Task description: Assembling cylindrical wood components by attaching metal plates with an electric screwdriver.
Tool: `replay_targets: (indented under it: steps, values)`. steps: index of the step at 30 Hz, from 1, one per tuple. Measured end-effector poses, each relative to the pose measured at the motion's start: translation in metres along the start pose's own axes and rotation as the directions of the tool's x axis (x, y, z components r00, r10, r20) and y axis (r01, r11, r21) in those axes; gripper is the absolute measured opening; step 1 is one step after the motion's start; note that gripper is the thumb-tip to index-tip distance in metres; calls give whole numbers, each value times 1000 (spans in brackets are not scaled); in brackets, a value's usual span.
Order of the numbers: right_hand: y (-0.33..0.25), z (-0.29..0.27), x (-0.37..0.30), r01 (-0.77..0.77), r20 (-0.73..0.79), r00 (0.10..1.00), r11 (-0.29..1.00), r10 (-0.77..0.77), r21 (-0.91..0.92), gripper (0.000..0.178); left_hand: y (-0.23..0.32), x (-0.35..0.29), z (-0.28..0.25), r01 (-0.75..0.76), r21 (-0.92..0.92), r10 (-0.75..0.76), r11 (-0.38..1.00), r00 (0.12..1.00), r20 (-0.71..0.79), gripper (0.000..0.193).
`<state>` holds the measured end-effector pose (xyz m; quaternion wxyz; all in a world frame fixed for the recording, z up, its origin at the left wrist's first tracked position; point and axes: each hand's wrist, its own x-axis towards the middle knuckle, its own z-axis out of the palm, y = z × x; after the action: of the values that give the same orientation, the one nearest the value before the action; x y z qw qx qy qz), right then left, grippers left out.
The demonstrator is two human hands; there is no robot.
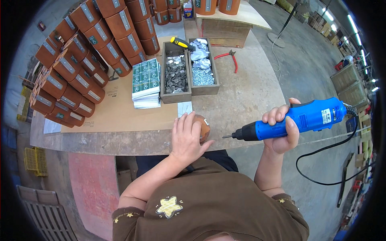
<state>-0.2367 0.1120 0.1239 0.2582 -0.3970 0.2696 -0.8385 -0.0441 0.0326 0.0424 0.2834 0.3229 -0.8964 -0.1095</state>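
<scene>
My left hand (pixel 185 138) is wrapped over a small brown, rounded piece (pixel 205 127) at the table's near edge, holding it against the tabletop. It has the same colour as the stacked pots, and most of it is hidden under the palm. In my right hand (pixel 278 143) is a blue electric screwdriver (pixel 311 116) with a black nose. Held level over the table's right edge, it points its thin bit (pixel 227 137) left at the brown piece, a short gap away. A black cable (pixel 309 154) loops down from its rear end.
Brown cylindrical pots (pixel 106 40) with metal strips are stacked at the back left. Two wooden boxes hold flat metal pieces (pixel 175 74) and small screws (pixel 203 76). Nearby are green-white labels (pixel 146 82), a yellow-black screwdriver (pixel 181 43), red pliers (pixel 233 60) and a wooden stand (pixel 225 34).
</scene>
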Motion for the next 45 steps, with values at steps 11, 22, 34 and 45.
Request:
replay_targets:
  steps: [11, 22, 34, 45]
  values:
    - [9, 5, -3, -36, -64, 997, 999, 37, 11, 47, 3, -1, -2, 60, 85, -57, 995, 998, -38, 58]
    - [8, 2, -1, -44, -118, 992, 999, 42, -17, 47, -5, 2, -3, -83, -72, 90, 994, 992, 94, 34]
    - [5, -7, -1, -40, -110, 993, 999, 43, 31, 47, -56, -10, -29, -293, -83, 304, 952, 927, 219, 38]
    - [20, -10, 5, -77, -159, 984, 997, 75, -5, 47, -74, 14, -52, -458, -126, 441, 880, 886, -141, 24]
